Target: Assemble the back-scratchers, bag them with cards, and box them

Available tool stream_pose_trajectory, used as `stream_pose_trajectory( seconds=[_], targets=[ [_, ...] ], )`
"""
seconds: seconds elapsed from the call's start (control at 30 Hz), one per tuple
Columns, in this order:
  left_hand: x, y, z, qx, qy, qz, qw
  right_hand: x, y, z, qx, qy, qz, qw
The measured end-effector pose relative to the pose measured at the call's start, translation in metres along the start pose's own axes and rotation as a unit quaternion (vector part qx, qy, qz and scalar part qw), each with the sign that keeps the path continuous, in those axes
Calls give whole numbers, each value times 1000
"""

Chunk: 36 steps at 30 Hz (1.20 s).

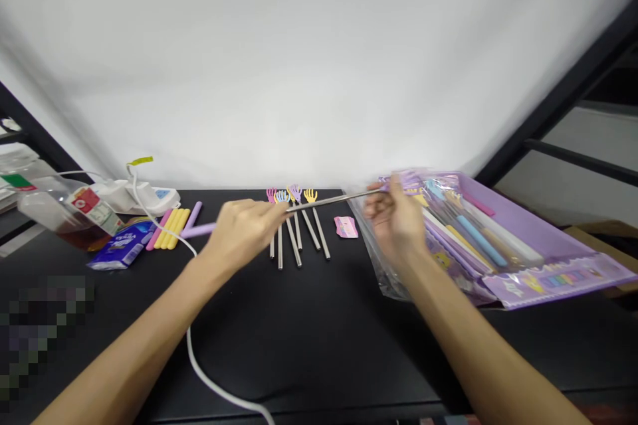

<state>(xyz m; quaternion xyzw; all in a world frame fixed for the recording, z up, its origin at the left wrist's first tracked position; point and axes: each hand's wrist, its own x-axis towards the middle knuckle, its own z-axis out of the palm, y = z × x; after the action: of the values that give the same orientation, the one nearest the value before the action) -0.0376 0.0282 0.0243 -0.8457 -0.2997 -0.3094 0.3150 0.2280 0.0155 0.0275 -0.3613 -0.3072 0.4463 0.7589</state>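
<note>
My left hand (244,229) is closed around a purple handle (199,230) from which a thin metal rod (331,201) stretches to the right. My right hand (393,216) pinches the rod's far end, where a purple hand-shaped tip shows; this hand is blurred by motion. Beneath the rod, several metal sticks with coloured hand-shaped tips (296,226) lie side by side on the black table (309,332). A small pink card (345,227) lies just right of them.
A purple tray (548,246) with clear packets of coloured sticks sits at the right. Yellow, pink and purple sleeves (172,226), a blue packet (122,246), a bottle (64,216) and a white power strip (139,196) with cable (199,365) are at the left.
</note>
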Motion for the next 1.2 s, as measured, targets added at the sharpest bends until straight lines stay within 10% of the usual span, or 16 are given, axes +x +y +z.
stream_pose_trajectory(
  seconds=[0.5, 1.0, 1.2],
  targets=[
    [-2, -10, -13, 27, 39, -27, 998, 31, -26, -29, 69, 139, -48, 987],
    [3, -7, -8, 38, 76, -4, 996, 31, -27, -34, 106, 116, -51, 986],
    [18, 27, -2, 17, 55, 49, 997, -14, 15, 14, 37, -71, 50, 996]
  ],
)
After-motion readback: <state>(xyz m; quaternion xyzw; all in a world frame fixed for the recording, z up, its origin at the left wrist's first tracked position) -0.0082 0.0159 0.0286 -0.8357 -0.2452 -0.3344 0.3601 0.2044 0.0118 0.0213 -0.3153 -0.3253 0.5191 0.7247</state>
